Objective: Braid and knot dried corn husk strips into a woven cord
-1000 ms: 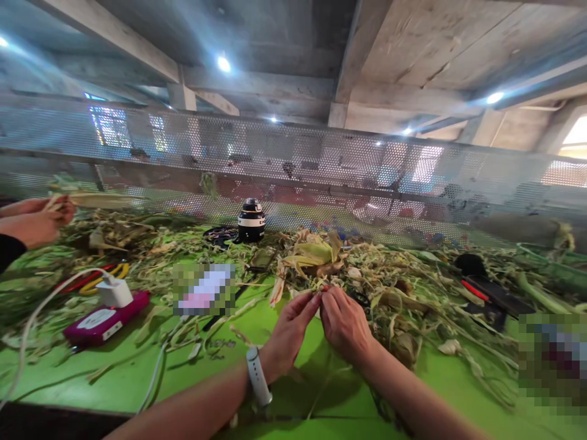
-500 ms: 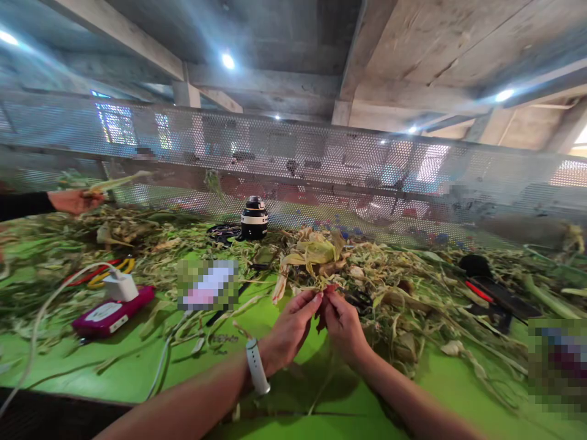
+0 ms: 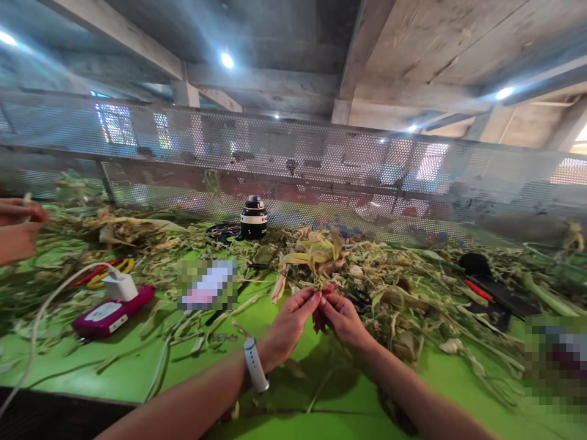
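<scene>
In the middle of the head view, my left hand (image 3: 292, 321) and my right hand (image 3: 345, 318) meet over the green tabletop (image 3: 110, 376). Both are closed, with thumbs and fingertips pinching a small dark-red leafy piece (image 3: 318, 322). Its lower end hangs between the hands; the upper part is mostly covered by fingers, and its exact kind is unclear. A white watch band (image 3: 255, 365) circles my left wrist. Just beyond my fingertips lies a bunch of pale yellow-green dried husks (image 3: 318, 249).
Dried plant strips (image 3: 417, 299) cover much of the tabletop. A black bottle (image 3: 254, 230) stands by the perforated metal screen (image 3: 284, 153). To my left lie a purple power strip (image 3: 114, 318) with a white plug and cable, and a blurred phone (image 3: 211, 284). Another person's hand (image 3: 21, 235) shows far left.
My hands stay nearly in place, the right fingers shifting slightly around the red piece. At far left, the other person's hand has moved left, and the long pale strip no longer stretches from it.
</scene>
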`<state>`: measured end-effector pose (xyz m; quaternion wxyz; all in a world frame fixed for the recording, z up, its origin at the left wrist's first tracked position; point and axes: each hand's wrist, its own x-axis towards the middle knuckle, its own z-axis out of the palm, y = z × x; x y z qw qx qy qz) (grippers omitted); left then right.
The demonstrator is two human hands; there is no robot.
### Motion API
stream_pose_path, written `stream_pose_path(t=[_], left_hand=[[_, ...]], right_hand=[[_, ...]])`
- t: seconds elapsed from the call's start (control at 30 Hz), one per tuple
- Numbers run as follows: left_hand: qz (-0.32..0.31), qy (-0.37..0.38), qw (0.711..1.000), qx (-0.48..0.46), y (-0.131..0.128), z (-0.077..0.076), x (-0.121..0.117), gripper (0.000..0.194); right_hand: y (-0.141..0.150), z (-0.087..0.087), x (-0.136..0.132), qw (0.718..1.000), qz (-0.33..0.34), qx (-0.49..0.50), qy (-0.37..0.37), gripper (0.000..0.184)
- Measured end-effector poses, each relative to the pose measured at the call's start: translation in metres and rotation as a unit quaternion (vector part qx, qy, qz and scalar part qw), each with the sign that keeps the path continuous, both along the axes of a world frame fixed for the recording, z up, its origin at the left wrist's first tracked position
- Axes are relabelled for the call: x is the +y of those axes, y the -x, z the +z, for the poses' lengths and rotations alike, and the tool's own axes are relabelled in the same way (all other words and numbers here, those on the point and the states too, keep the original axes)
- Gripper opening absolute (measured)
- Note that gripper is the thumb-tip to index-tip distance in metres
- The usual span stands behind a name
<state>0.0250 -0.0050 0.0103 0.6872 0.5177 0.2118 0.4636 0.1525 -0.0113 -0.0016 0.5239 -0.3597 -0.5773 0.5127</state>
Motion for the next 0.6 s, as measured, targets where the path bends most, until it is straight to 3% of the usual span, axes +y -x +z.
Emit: stream_pose_path(t=[0.2,0.3,0.4,0.5,0.53,0.6], left_hand=[[-0.032,0.003,0.999,-0.002,0.001,-0.003,0.008,0.045],[-0.004,-0.030,1.000,-0.001,0.003,-0.002,0.014,0.038],[0.016,-0.065,0.997,0.030,0.006,-0.001,0.020,0.032],[-0.012,-0.082,0.994,0.074,0.009,0.000,0.023,0.031],[-0.023,-0.088,0.992,0.084,0.009,-0.001,0.024,0.031],[-0.042,-0.098,0.990,0.095,0.009,-0.001,0.023,0.030]], right_hand=[[-0.003,0.006,-0.003,0.999,-0.013,-0.030,-0.014,0.047],[-0.013,0.013,-0.007,0.997,-0.041,-0.061,-0.013,0.036],[-0.025,0.019,-0.006,0.978,-0.157,-0.117,-0.067,0.026],[-0.034,0.024,0.000,0.933,-0.282,-0.177,-0.140,0.023],[-0.036,0.024,0.002,0.926,-0.280,-0.200,-0.154,0.025],[-0.038,0.024,0.005,0.932,-0.209,-0.245,-0.165,0.028]])
